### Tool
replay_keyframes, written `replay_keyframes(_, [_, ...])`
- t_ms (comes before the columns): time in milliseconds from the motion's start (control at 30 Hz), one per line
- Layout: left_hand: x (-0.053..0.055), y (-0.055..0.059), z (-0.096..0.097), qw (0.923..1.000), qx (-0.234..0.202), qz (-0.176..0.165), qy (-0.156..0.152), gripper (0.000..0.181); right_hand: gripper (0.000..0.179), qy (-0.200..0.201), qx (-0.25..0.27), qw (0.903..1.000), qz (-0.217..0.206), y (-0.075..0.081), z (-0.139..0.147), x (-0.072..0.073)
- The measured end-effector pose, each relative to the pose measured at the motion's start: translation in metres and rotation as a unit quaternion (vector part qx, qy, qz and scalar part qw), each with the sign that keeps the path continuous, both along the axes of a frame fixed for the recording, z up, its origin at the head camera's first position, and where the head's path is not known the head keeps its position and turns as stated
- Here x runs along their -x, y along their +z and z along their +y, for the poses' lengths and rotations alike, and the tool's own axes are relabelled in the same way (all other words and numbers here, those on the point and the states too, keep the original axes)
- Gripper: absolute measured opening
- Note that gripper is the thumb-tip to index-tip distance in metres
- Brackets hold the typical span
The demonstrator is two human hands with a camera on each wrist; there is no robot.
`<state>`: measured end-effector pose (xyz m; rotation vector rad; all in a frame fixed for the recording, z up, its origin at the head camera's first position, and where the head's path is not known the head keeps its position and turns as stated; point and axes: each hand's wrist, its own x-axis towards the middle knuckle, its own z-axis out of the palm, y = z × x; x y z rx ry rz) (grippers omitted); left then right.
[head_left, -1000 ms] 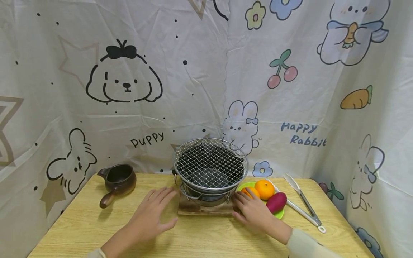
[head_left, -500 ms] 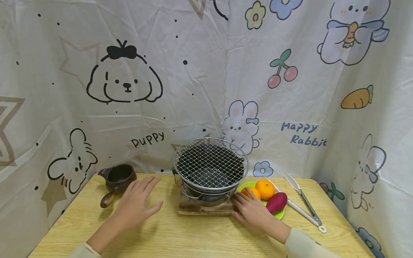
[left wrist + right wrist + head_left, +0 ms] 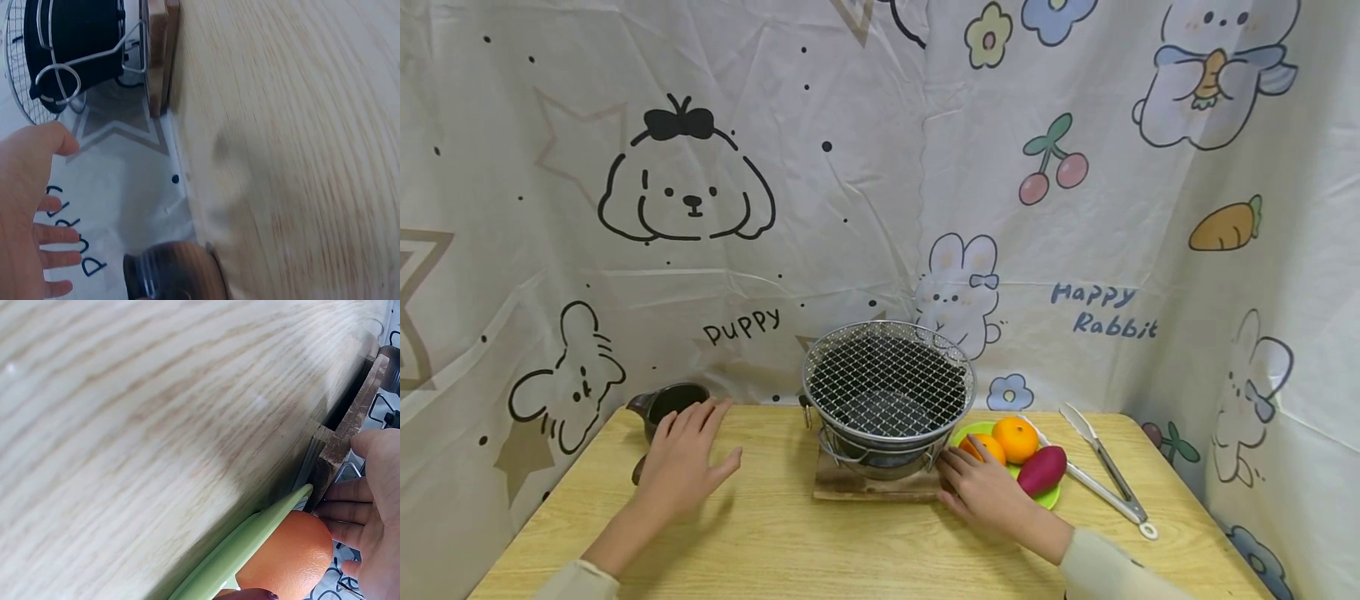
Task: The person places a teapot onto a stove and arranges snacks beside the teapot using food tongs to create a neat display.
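A round charcoal grill with a wire mesh top stands on a wooden board at mid-table. My left hand, fingers spread and holding nothing, is over the brown side-handled pot and covers part of it in the head view. The pot's rounded side shows below that hand in the left wrist view. My right hand rests at the board's right end, its thumb and fingertips against the edge. Beside it, a green plate bears two oranges and a purple sweet potato.
Metal tongs lie spread on the table to the right of the plate, one arm passing behind it. A printed cloth hangs close along the table's back and sides.
My left hand has moved left from beside the grill to over the pot, fingers still extended. My right hand has stayed at the board. The grill and plate have not moved.
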<state>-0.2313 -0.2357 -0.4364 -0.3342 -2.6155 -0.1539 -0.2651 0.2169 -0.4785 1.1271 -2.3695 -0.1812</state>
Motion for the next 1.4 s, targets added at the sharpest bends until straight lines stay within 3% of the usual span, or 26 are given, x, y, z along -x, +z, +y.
replay_keyframes(300, [0.002,-0.008,-0.016,0.9977,-0.011,0.048,0.046,0.068,0.040,0.012,0.004,0.9996,0.024,-0.002,0.001,0.001])
replay_keyframes(600, [0.000,-0.018,-0.024,0.9931,0.008,0.080,0.085,0.069,0.040,0.014,0.002,0.9995,0.029,-0.004,0.002,0.002])
replay_keyframes(900, [-0.003,-0.025,-0.028,0.9907,-0.011,0.048,0.127,0.068,0.043,0.013,0.005,0.9995,0.028,-0.005,0.002,0.002])
replay_keyframes(1167, [-0.004,-0.028,-0.032,0.9894,-0.022,0.028,0.140,0.065,0.045,0.009,-0.002,0.9997,0.021,-0.003,0.001,0.002])
replay_keyframes(1400, [-0.004,-0.030,-0.033,0.9870,-0.041,0.054,0.146,0.058,0.046,-0.003,-0.012,0.9999,0.004,-0.004,0.000,0.001])
